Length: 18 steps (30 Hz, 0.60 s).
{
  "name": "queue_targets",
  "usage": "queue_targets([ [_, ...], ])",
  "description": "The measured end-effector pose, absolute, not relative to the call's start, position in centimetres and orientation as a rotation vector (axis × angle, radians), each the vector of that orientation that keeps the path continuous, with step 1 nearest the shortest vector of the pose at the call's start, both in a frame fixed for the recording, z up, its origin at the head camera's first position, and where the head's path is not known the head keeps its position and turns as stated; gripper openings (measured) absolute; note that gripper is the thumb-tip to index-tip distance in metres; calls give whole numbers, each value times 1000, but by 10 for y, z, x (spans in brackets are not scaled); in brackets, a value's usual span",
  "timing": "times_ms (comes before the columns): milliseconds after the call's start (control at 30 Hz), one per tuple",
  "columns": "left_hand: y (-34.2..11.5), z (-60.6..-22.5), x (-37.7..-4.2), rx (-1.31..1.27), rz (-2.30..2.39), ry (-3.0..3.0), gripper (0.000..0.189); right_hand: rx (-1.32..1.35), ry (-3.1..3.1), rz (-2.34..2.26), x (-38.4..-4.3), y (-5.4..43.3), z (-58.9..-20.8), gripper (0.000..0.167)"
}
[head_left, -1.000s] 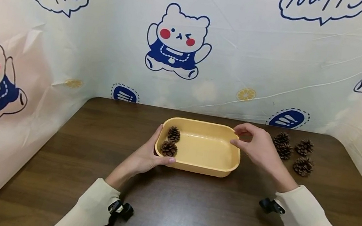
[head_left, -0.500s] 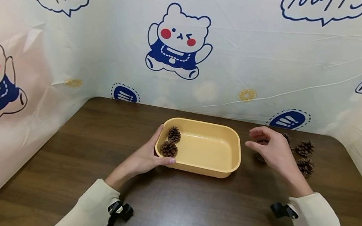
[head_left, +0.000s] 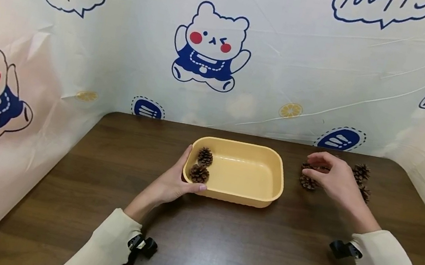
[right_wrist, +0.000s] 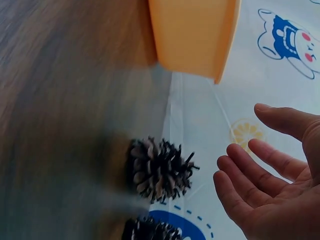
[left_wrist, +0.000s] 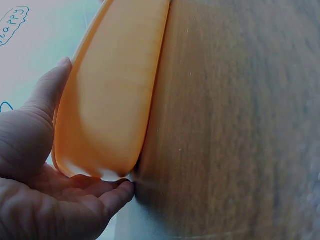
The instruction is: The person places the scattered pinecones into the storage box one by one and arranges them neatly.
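Note:
In the head view a yellow rectangular tub [head_left: 239, 199] sits on the table, two pinecones [head_left: 199, 173] at its left end. My left hand [head_left: 171, 184] grips that end, thumb on the front wall near the rim; the left wrist view shows its fingers [left_wrist: 117, 197] curled round the end. My right hand [head_left: 334, 177] hovers above the pinecones on the right, fingers loosely bent. The right wrist view shows nothing between thumb and fingers, with a pinecone [right_wrist: 160, 170] just beyond the fingertips. Part of the pinecone group is hidden behind this hand.
More pinecones [head_left: 361, 173] lie at the back right of the dark wooden table [head_left: 219, 245]. A printed sheet [head_left: 283, 55] with cartoon bears hangs along the table's back and sides.
My right hand has moved away from the tub's right rim, rightward to above the pinecones. The left hand keeps its grip, and the tub stays in place.

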<state>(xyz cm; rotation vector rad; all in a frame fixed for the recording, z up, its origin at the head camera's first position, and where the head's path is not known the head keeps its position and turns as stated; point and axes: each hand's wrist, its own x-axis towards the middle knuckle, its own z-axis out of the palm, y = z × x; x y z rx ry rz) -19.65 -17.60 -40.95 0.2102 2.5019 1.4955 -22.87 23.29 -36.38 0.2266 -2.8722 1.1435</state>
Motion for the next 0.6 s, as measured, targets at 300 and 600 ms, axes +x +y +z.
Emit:
queue_targets([
  [300, -175, -410, -197, 232, 1515, 2496, 128, 212, -2886, 1096, -231, 248, -373, 43],
  [600, -177, -410, -197, 235, 1507, 2509, 128, 176, -2933, 1077, -233, 254, -375, 49],
])
